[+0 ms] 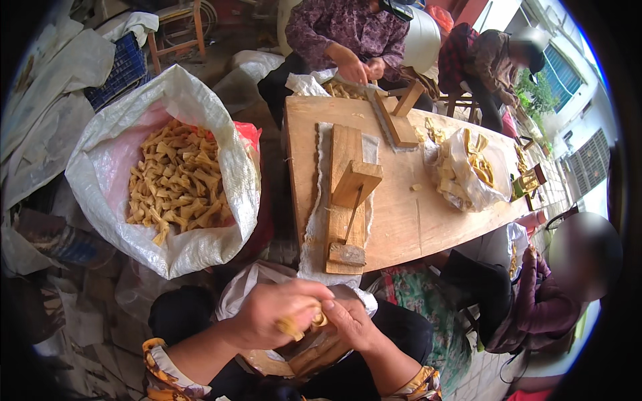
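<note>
Over my lap, my left hand (271,314) is closed around a tan, knotted strip piece (291,327). Its fingers meet those of my right hand (351,324), which pinches the folded end of a tan strip near the same spot. Whether this is one piece or two, I cannot tell. Beneath both hands, a white plastic bag (234,291) lies spread between my knees, with light tan slabs (314,357) in it. Just beyond stands a wooden fixture (344,200), a board with an upright block and a thin metal rod, resting on a cloth.
A large white woven sack (170,257) full of tan knotted pieces (177,180) stands at the left. The wooden table (401,227) carries a second wooden fixture (398,123) and a clear bag of tan strips (468,174). Several people sit around it.
</note>
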A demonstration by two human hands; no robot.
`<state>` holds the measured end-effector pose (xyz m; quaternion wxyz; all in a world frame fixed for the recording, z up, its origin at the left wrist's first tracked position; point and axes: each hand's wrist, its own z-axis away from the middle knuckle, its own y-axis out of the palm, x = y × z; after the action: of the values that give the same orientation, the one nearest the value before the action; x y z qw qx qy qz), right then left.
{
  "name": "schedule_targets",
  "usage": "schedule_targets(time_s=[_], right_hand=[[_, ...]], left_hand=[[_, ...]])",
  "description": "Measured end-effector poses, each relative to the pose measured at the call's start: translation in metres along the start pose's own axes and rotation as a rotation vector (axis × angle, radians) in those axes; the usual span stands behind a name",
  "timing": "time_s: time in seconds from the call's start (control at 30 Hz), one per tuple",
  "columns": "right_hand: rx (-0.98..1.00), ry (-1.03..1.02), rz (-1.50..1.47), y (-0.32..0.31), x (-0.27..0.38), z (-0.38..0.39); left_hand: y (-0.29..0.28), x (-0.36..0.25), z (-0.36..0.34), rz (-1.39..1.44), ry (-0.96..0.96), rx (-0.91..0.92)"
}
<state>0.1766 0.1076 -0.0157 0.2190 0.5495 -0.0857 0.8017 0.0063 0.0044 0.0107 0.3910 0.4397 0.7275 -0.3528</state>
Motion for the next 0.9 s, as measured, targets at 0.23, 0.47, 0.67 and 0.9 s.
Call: schedule_targets(time_s=[0.23, 0.47, 0.67, 0.9], right_hand=[[0.18, 0.02, -0.4, -0.002, 0.006, 0.002], [-0.012, -0.119, -0.014, 0.009, 0.011, -0.002], [0.063, -0.092, -0.123, 0.004, 0.01, 0.006], [0.024, -0.373, -0.676, -0.008, 0.008, -0.001]], left_hand=[[-0.017, 0.009, -0.004, 0.122, -0.203, -0.113], [-0.003, 0.012, 0.003, 0.673, -0.751, 0.074], [-0.002, 0.006, 0.009, 0.774, -0.786, -0.059], [0.03, 0.018, 0.011, 0.542, -0.658, 0.001]])
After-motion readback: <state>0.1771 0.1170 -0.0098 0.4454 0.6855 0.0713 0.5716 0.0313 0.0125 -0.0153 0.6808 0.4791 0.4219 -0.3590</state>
